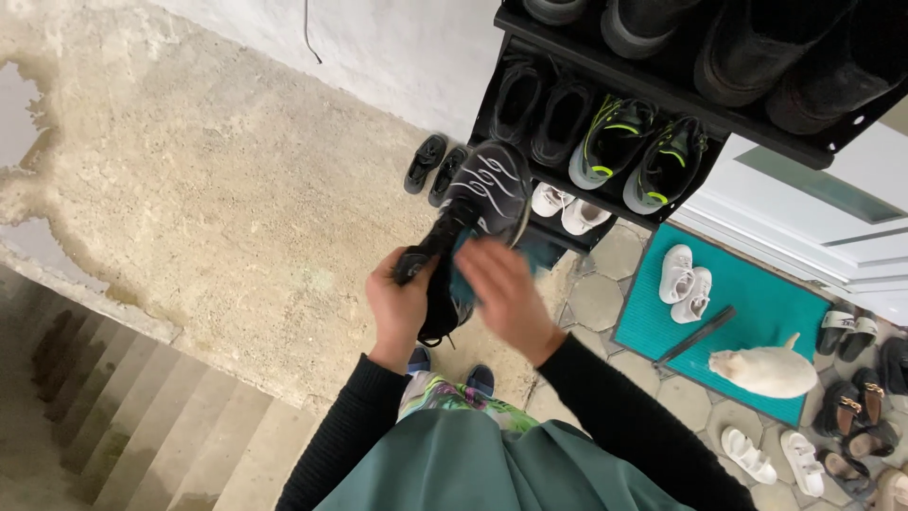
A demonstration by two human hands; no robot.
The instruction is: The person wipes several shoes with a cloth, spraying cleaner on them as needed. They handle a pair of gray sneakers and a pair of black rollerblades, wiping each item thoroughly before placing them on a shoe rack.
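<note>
the left hand (399,301) has its fingers clamped round the heel of a black sneaker with white wavy lines (482,203), toe pointing away. the right hand (499,289), blurred, presses a teal cloth (463,270) against the shoe's side, fingers together. beyond the fingertips stands a black metal shoe rack (662,95).
</note>
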